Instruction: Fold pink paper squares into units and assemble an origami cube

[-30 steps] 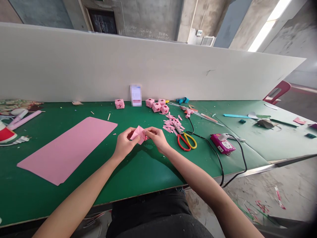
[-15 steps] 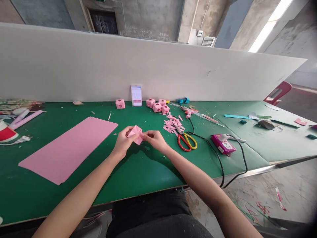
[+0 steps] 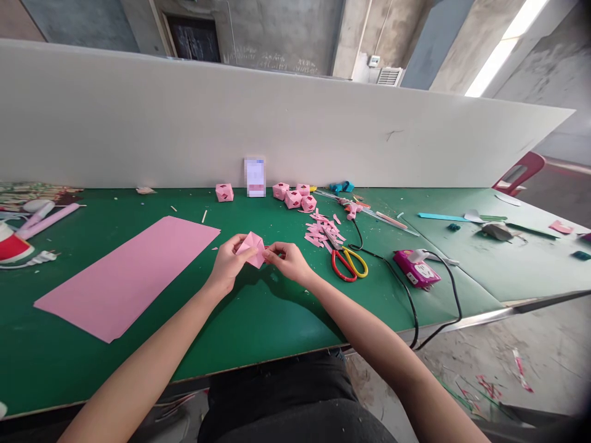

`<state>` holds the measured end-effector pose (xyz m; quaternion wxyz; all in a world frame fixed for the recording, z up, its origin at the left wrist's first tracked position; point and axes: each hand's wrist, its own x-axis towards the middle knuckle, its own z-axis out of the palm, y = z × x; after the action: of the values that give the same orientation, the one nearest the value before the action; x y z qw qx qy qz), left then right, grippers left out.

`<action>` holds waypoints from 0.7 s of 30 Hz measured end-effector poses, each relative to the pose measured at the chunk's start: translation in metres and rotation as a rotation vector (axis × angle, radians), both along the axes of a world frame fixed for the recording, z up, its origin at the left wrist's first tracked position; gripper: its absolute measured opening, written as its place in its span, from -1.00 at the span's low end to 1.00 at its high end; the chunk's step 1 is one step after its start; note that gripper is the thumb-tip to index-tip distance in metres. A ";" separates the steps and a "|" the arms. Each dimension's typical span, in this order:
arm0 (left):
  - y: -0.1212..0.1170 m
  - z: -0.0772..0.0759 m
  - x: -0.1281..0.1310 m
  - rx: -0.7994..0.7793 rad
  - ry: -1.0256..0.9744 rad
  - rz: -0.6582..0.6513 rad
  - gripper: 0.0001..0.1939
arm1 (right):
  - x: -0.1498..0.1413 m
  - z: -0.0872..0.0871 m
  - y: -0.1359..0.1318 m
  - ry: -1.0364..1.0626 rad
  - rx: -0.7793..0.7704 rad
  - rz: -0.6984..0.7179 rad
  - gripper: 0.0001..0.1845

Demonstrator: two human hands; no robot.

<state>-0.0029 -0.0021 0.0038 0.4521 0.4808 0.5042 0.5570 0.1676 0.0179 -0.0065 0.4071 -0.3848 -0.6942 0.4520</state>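
Observation:
Above the green table, a small folded piece of pink paper (image 3: 253,247) is held between both hands. My left hand (image 3: 228,263) is closed on its left side, thumb across the front face and fingers behind. With thumb and forefinger, my right hand (image 3: 287,258) pinches the paper's right edge, where a bit of red shows. Part of the paper is hidden behind the fingers. Scissors (image 3: 349,264) with a red and a yellow handle lie to the right, their blades among pink paper scraps (image 3: 322,229). Left of the hands lies pink sheet paper (image 3: 132,277).
Several folded pink paper cubes (image 3: 292,199) stand at the back, with one more cube (image 3: 224,192) left of an upright phone (image 3: 255,177). A pink glue gun (image 3: 353,209) and a magenta power socket (image 3: 417,269) with black cable lie right. A white board (image 3: 184,123) bounds the table behind.
Both hands stay in nearly the same place. The folded pink paper has shifted very slightly left and up, and more red shows at its right edge.

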 end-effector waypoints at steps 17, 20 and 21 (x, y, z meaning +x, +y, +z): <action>-0.002 0.002 0.001 0.084 -0.020 0.044 -0.52 | -0.010 -0.001 -0.005 0.013 0.042 -0.004 -0.59; -0.002 0.003 0.000 0.109 0.003 0.058 -0.53 | -0.010 -0.001 -0.005 0.021 0.036 -0.001 -0.61; -0.003 0.003 0.000 0.116 0.018 0.066 -0.54 | -0.010 0.000 -0.005 0.030 0.034 -0.015 -0.63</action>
<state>-0.0027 -0.0048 0.0068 0.4003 0.4945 0.4905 0.5955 0.1576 0.0133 -0.0067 0.4276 -0.3761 -0.6926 0.4427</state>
